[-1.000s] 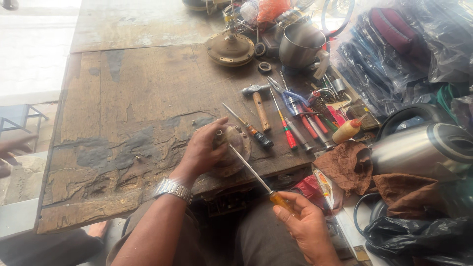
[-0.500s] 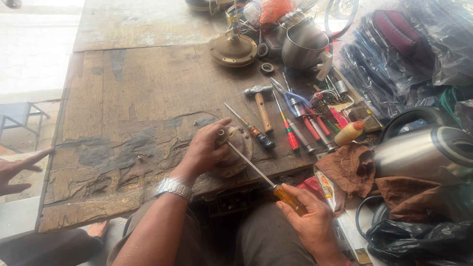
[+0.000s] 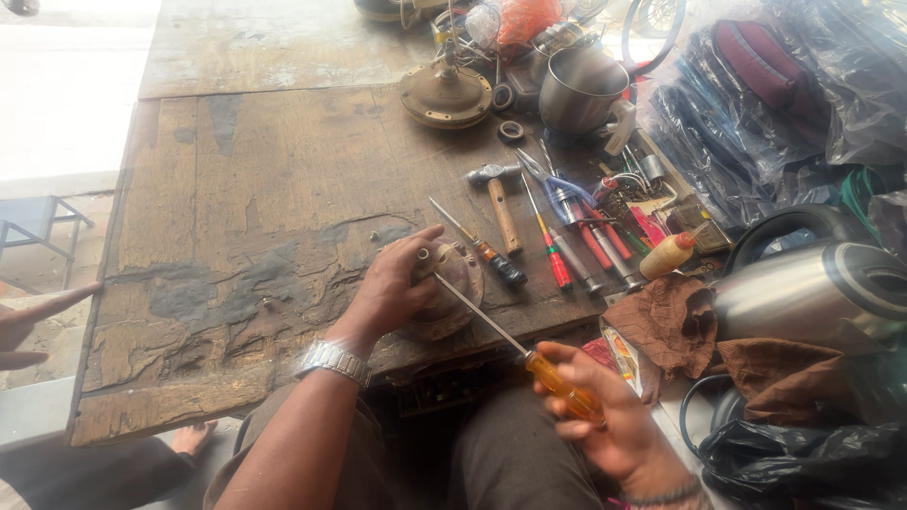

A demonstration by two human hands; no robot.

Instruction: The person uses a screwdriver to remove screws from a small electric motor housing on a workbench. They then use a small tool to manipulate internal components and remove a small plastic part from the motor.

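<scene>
My left hand [image 3: 389, 288], with a metal watch on the wrist, grips a round brownish metal part [image 3: 452, 293] that rests on the worn wooden workbench [image 3: 236, 217] near its front edge. My right hand [image 3: 605, 420] holds a long screwdriver [image 3: 510, 340] by its orange handle below the bench edge. The screwdriver's shaft slants up and left, and its tip touches the top of the round part, beside my left thumb.
A hammer [image 3: 501, 203], several screwdrivers and pliers [image 3: 567, 227] lie right of the part. A steel kettle [image 3: 812, 293], brown rags [image 3: 671, 326], a metal pot [image 3: 581, 90] and a brass disc [image 3: 444, 94] stand around. Another person's hand [image 3: 38, 316] shows at far left.
My right hand has shifted down and right with the screwdriver, its tip staying on the round part. The other person's hand at far left has reached further in.
</scene>
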